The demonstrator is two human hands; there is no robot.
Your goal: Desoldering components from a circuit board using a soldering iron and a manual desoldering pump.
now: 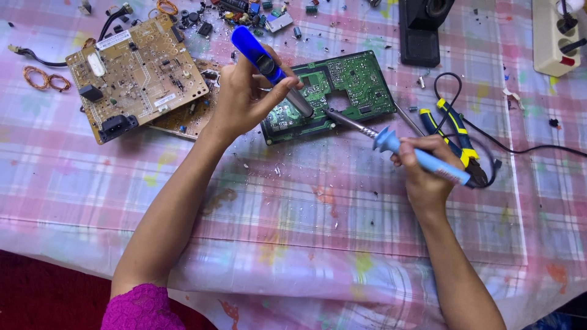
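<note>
Left hand (244,98) wrapped around a blue desoldering pump (264,61), thumb and fingers closed on the barrel, grey nozzle down on the green circuit board (342,91); right hand (425,168) closed in a pen grip on the light-blue soldering iron (403,146), metal tip touching the same board just beside the pump nozzle, near the board's front edge. Green board lying flat toward the far middle of the table (306,232), on a pink plaid cloth; tan circuit board (137,73) toward the far left corner, with copper wire coils (43,78) at its left; blue-and-yellow pliers (455,137) just behind the right hand, partly under the iron's handle; white power strip (556,36) at the far right corner; loose small components (244,15) scattered along the far edge.

Likely hazards, judged from this layout: hot tip close to the left fingertips, so a slip could burn; black cord looped over the pliers could snag and jerk the iron; prolonged heat could lift a pad; cloth beneath could scorch if the iron drops.
</note>
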